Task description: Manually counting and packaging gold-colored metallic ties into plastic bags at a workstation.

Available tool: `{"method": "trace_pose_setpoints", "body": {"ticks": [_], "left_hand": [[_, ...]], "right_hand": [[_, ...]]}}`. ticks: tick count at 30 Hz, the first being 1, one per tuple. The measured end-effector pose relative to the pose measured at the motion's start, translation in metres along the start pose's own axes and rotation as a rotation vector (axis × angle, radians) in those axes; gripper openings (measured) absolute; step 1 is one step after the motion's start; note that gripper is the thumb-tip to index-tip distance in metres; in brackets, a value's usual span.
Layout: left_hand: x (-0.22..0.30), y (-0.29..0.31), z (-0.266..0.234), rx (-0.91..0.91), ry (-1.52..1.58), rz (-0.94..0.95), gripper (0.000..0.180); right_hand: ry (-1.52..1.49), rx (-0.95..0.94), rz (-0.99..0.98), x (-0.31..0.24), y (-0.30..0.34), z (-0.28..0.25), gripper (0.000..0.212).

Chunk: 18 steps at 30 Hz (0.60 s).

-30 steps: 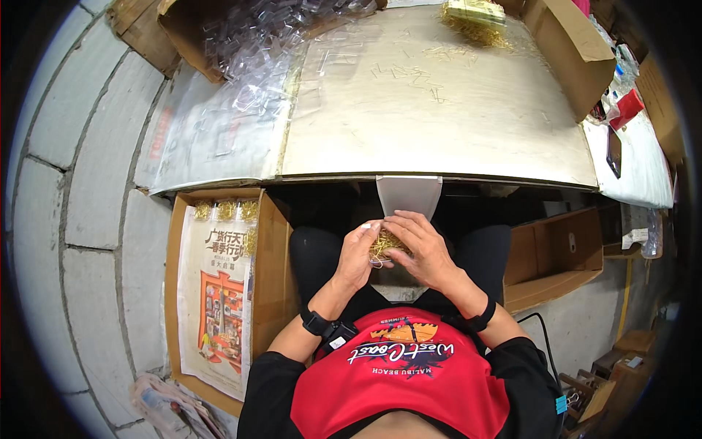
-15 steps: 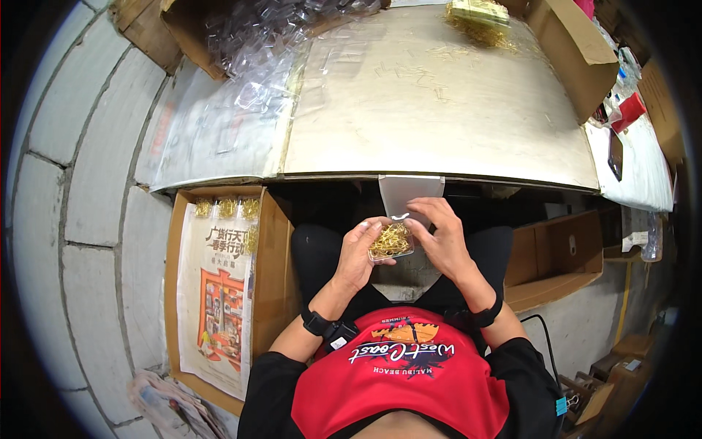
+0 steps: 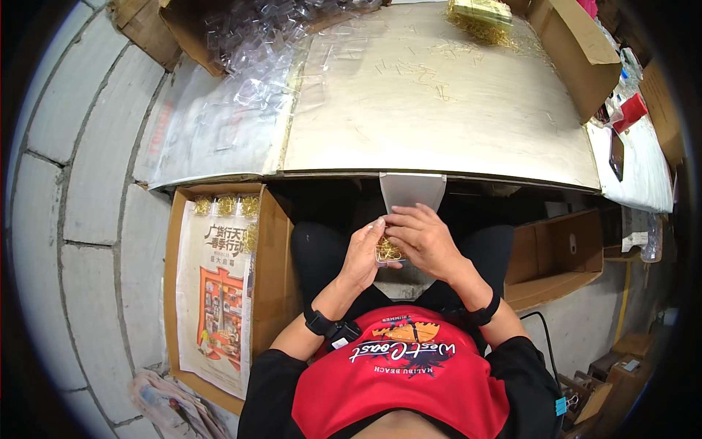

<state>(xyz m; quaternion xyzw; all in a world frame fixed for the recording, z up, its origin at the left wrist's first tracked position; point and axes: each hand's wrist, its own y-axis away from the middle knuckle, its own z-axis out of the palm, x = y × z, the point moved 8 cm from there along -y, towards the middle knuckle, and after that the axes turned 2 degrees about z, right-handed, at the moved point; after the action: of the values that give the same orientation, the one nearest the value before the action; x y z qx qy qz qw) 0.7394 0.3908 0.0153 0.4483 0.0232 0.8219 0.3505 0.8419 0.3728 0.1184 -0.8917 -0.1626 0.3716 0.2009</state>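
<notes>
The left hand (image 3: 363, 252) and the right hand (image 3: 423, 238) meet over the person's lap, just below the near edge of the pale, metallic-looking sheet tabletop (image 3: 439, 95); between them sits a small clear plastic box filled with gold-coloured wire clips (image 3: 387, 251); the left hand curls its fingers against the box's 9 o'clock side, gripping it; the right hand lies over the box from 2 o'clock, fingers bent down onto its top edge, closed on it as well. Directly at 12 o'clock from the hands a grey flat chute-like plate (image 3: 412, 192) hangs from the table edge, near the fingertips but whether touching I cannot tell. At 9 o'clock from the hands stands an open brown cardboard carton (image 3: 274, 241) holding a printed paper sheet (image 3: 216, 293) and a few gold clip bundles (image 3: 227, 205); at 3 o'clock lies another open cardboard box (image 3: 556, 252); far at 11 o'clock a heap of clear plastic boxes (image 3: 256, 36) spills across the table; at 1 o'clock a pile of loose gold clips (image 3: 482, 18) rests near the far edge.
</notes>
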Motion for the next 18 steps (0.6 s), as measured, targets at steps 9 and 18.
{"method": "trace_pose_setpoints", "body": {"ticks": [9, 18], "left_hand": [[0.019, 0.001, -0.003, -0.017, 0.078, 0.129, 0.034], [0.014, 0.001, -0.005, 0.050, 0.088, 0.182, 0.028]], "right_hand": [[-0.006, 0.177, 0.072, -0.004, 0.009, -0.035, 0.027], [0.119, -0.032, -0.150, -0.030, 0.011, 0.004, 0.031]]}}
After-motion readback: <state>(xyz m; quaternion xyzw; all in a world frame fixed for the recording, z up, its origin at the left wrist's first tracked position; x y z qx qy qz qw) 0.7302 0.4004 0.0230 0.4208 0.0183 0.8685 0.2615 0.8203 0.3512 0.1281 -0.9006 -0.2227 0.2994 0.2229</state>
